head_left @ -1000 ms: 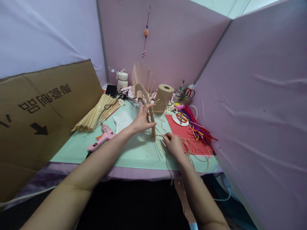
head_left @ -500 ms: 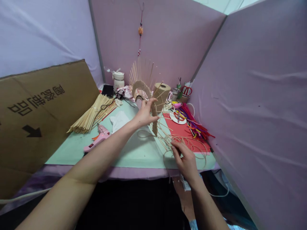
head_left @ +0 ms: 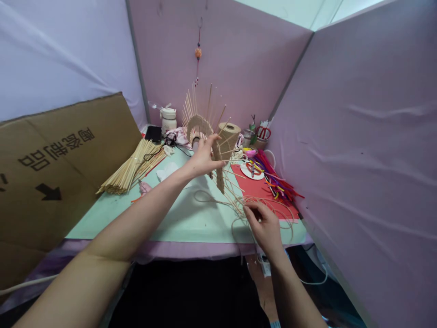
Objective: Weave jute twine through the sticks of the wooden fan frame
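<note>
While the left hand [head_left: 205, 157] spans a tan, ring-shaped band [head_left: 220, 176] above the table [head_left: 184, 225], its thumb and fingers are parted by the band's thickness and hold it between them. Thin wooden sticks [head_left: 190, 105] fan out from the band. The right hand [head_left: 264, 225], nearer the person, has thumb and fingertips pinched almost together at the sticks' lower ends; whether they grip a stick or the loose twine [head_left: 273, 202] cannot be made out.

At left, a cardboard panel [head_left: 85, 182] bears large black Chinese characters, apparently 陶瓷制品 ("ceramic products"), and an arrow pointing down; further marks are cut off at the picture's left edge. Any marking on the white bottle [head_left: 168, 120] is too small to read. The left forearm hides most of a pink tool [head_left: 145, 187], and the left hand covers part of the band. The twine spool [head_left: 229, 132] is partly blocked by sticks.
</note>
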Action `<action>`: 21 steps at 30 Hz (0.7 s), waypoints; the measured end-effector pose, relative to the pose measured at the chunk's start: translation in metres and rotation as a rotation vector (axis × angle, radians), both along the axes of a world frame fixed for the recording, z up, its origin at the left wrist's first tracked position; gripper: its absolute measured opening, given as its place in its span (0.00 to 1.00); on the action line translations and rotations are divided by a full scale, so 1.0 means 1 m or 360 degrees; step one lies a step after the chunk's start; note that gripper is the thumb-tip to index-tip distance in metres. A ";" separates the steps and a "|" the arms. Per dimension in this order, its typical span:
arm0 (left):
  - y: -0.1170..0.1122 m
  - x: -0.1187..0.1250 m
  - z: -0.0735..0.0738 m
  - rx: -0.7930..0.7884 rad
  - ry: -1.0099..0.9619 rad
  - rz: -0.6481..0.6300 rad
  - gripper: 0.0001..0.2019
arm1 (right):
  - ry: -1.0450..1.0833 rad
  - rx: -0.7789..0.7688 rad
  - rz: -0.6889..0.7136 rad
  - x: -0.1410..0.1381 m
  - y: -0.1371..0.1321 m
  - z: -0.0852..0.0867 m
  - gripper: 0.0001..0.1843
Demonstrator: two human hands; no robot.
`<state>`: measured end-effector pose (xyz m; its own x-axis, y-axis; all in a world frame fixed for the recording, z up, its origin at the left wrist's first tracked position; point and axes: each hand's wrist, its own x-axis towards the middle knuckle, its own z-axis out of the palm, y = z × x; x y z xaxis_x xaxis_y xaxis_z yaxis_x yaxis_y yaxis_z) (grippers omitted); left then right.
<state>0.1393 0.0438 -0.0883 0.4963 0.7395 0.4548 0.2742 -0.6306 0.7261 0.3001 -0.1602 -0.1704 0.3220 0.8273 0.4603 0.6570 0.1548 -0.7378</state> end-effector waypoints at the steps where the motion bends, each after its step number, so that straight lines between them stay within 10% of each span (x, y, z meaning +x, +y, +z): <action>1: -0.001 -0.002 0.002 -0.0004 0.0003 -0.0018 0.37 | 0.0121 -0.0088 0.0036 0.002 0.009 0.000 0.13; 6: -0.007 -0.012 0.011 -0.0008 -0.0015 -0.0116 0.38 | 0.0414 -0.0502 0.0209 -0.002 0.072 -0.009 0.20; 14: 0.000 -0.019 -0.002 0.0063 -0.0156 -0.0119 0.38 | 0.0232 -0.0370 0.0320 -0.026 0.111 -0.014 0.17; 21: -0.003 -0.025 -0.032 -0.0041 -0.0293 -0.0049 0.43 | 0.1347 -0.0615 0.0588 -0.044 0.112 -0.022 0.23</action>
<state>0.1143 0.0408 -0.1206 0.4291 0.7378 0.5211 0.1163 -0.6172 0.7782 0.2561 -0.0480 -0.1925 0.1117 0.9860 -0.1234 -0.1487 -0.1062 -0.9832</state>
